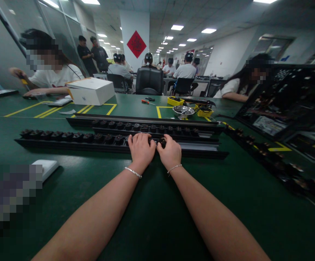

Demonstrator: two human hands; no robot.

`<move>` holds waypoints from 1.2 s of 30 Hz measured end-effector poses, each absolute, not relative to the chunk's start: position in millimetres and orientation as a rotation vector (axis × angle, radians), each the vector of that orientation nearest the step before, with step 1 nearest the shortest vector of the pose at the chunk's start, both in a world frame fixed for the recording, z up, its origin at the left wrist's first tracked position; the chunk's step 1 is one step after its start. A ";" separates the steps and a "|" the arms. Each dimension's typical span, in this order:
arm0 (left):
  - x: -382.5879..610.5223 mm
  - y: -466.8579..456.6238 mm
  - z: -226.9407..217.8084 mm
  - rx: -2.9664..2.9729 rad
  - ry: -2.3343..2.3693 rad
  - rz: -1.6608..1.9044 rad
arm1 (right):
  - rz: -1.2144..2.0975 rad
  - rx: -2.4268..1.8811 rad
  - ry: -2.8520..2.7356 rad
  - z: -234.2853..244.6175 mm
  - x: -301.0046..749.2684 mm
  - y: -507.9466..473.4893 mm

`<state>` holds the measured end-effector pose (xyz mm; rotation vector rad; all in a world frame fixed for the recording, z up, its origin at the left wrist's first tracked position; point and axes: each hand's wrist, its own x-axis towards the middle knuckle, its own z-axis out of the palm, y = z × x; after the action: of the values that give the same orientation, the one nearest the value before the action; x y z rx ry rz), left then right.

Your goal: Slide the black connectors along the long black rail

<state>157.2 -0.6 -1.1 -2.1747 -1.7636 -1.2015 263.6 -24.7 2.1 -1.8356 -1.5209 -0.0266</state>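
A long black power strip rail (pixel 73 139) lies across the green table (pixel 157 203) in front of me, with several black socket modules set along it. My left hand (pixel 140 149) rests on the rail with its fingers curled over the modules. My right hand (pixel 170 152) sits right beside it, fingers pinched on a small black socket module (pixel 161 140) at the rail. A second, similar rail (pixel 146 125) lies parallel just behind the first.
A third rail (pixel 277 159) runs diagonally at the right. A steel bowl (pixel 183 111), yellow trays (pixel 175 101), a white box (pixel 90 90) and an open black chassis (pixel 285 101) stand farther back. Other people sit at the left, the right and behind.
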 end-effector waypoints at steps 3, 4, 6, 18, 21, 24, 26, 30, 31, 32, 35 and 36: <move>157.1 -0.9 -0.9 -2.175 -1.761 -1.199 | -0.017 -1.821 -1.495 1.4 264.7 -24.4; 157.0 -1.0 -0.8 -2.175 -1.764 -1.194 | -0.012 -1.816 -1.491 1.2 265.1 -24.4; 157.1 -1.3 -0.5 -2.171 -1.767 -1.185 | -0.005 -1.810 -1.488 0.9 265.7 -24.5; 156.3 -1.9 0.4 -2.177 -1.760 -1.189 | -0.032 -1.820 -1.456 0.2 271.1 -26.7; 155.9 -1.8 0.3 -2.172 -1.744 -1.184 | -0.028 -1.819 -1.459 0.6 271.0 -26.8; 156.2 -1.7 0.5 -2.172 -1.756 -1.167 | -0.037 -1.817 -1.453 0.2 270.9 -26.4; 156.5 -1.7 0.7 -2.167 -1.770 -1.154 | -0.049 -1.814 -1.446 -0.6 271.0 -25.9; 156.8 -1.6 0.8 -2.163 -1.772 -1.156 | -0.058 -1.805 -1.438 -1.6 271.1 -25.8; 156.8 -1.7 0.8 -2.166 -1.771 -1.157 | -0.057 -1.805 -1.437 -1.7 271.0 -26.0; 156.8 -1.7 0.8 -2.166 -1.772 -1.160 | -0.055 -1.806 -1.436 -1.6 271.0 -26.2; 156.9 -1.9 0.8 -2.168 -1.774 -1.167 | -0.055 -1.815 -1.445 -1.1 270.9 -26.7; 156.9 -1.9 0.8 -2.170 -1.775 -1.171 | -0.058 -1.819 -1.447 -0.9 270.9 -26.8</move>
<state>156.9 -1.9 0.8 -2.1700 -1.7750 -1.1707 270.9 -26.8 -0.9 -1.8190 -1.4474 -0.0575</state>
